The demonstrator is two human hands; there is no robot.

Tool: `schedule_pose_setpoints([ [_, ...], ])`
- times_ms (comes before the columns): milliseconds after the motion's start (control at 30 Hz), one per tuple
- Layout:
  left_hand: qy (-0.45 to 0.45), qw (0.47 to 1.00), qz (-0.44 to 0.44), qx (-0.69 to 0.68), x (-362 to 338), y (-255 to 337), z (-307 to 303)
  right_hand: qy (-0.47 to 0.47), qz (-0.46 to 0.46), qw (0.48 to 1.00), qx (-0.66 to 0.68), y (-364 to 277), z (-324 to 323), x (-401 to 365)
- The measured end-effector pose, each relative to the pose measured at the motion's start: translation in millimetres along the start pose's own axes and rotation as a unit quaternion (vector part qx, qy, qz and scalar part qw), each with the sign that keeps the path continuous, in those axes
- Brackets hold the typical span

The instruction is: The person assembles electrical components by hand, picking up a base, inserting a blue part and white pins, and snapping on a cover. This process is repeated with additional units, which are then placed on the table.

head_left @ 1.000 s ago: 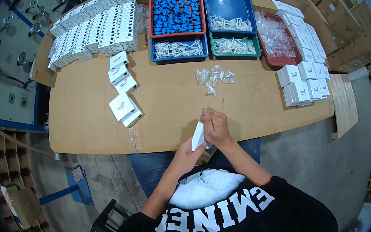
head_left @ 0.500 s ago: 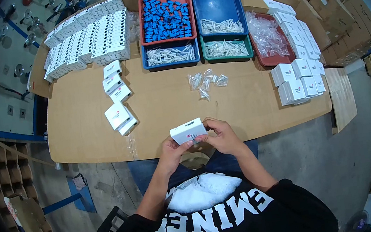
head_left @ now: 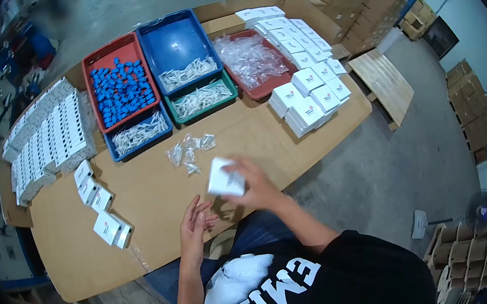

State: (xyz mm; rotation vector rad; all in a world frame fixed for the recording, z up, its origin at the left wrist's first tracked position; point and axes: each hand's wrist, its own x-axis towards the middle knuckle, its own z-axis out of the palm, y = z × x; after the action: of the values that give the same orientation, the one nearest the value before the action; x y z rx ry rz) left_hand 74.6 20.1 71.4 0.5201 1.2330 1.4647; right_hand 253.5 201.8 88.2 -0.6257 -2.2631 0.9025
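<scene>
A small white box (head_left: 224, 177) is gripped in my right hand (head_left: 252, 184), raised above the front part of the cardboard-covered table (head_left: 156, 184). My left hand (head_left: 195, 225) is a little to the left and nearer my body, its fingers apart and nothing in them. Just beyond the box lie several small clear bags (head_left: 189, 149) with white pieces inside. Several white boxes (head_left: 101, 198) form a loose line on the left. A stack of white boxes (head_left: 311, 109) stands at the right.
Blue connectors (head_left: 120, 91) fill a red tray (head_left: 90, 89). Blue and green trays (head_left: 215, 115) hold white plugs. Clear bags (head_left: 250, 60) lie in another red tray. Rows of patterned boxes (head_left: 53, 139) stand at the far left, and a wooden board (head_left: 384, 83) beyond the right edge.
The view has turned to the right. My left hand has let go of the white box, and my right hand has lifted it away from my body.
</scene>
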Motion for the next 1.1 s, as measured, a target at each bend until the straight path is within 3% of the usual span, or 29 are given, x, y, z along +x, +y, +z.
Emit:
schedule_pose_setpoints([
  [33,-0.006,1.000,0.000,0.001,0,-1,-1,0.096,-0.003,0.994,-0.059,15,-13,2],
  [133,0.012,0.998,-0.046,0.040,-5,-8,-10,0.224,0.047,0.950,-0.214,48,-76,9],
  [233,0.034,0.994,-0.057,0.086,-3,-55,-37,0.315,0.081,0.890,-0.320,78,-126,13],
  [467,0.061,0.995,-0.070,0.023,1,-49,-39,0.268,0.171,0.848,-0.424,141,-173,5],
  [567,0.082,0.994,-0.065,-0.004,-1,-49,-40,0.271,0.155,0.830,-0.462,149,-169,3],
  [633,0.139,0.989,0.004,0.048,-5,-58,-55,0.300,0.123,0.841,-0.433,149,-166,-1],
  [733,0.304,0.926,0.150,0.164,-12,-49,-85,0.295,0.113,0.881,-0.352,127,-135,-1],
  [800,0.419,0.798,0.238,0.363,-26,3,-96,0.265,0.136,0.910,-0.287,108,-102,0],
  [833,0.444,0.784,0.232,0.366,-28,9,-116,0.249,0.123,0.922,-0.269,105,-80,-2],
  [900,0.517,0.679,0.269,0.446,-28,14,-155,0.215,0.123,0.932,-0.263,94,-47,-1],
  [1033,0.480,0.663,0.245,0.520,-40,41,-222,0.181,0.106,0.965,-0.158,52,21,14],
  [1100,0.397,0.707,0.139,0.569,-36,41,-257,0.118,0.102,0.984,-0.084,40,54,24],
])
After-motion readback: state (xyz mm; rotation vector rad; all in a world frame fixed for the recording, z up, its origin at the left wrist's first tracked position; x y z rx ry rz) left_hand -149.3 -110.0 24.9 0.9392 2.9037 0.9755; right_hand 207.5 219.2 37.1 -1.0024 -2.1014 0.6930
